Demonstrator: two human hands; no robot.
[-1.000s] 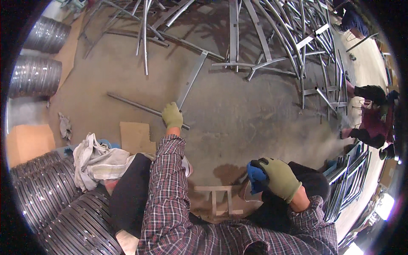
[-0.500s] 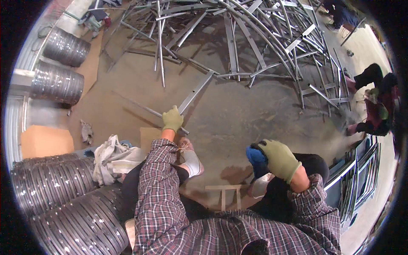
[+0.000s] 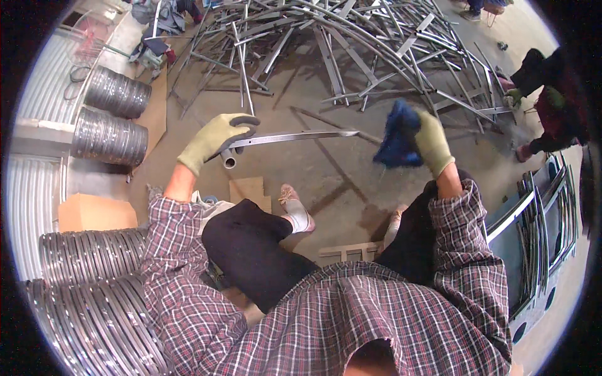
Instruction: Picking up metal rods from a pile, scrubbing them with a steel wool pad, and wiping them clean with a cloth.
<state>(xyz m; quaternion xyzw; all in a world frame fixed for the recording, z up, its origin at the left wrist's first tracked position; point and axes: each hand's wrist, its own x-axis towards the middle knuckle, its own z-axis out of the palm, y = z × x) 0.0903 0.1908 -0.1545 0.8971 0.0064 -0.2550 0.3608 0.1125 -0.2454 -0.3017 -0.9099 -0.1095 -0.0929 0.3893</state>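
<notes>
My left hand [image 3: 218,139], in a pale yellow-green glove with dark fingertips, is closed around one side of a metal frame [image 3: 300,136]. A flat bar with small holes runs rightward from that grip to a second tube farther off. Just below the glove, the open round end of the near tube shows. In my right hand [image 3: 434,141], gloved alike, is a bunched blue cloth [image 3: 397,135]. The cloth hangs close to the right end of the far tube; whether they touch I cannot tell.
A big tangled pile of metal frames [image 3: 370,62] covers the far floor. Wrapped bundles of dark hoops [image 3: 110,138] stand at left, more hoops [image 3: 94,313] nearer, beside a cardboard box [image 3: 97,214]. Flat frames [image 3: 533,232] are stacked at right. Another person [image 3: 552,106] works at far right.
My left hand has lifted the metal frame, turning its flat bar nearly level across the view. My right hand has moved forward with the blue cloth, toward the frame's far tube.
</notes>
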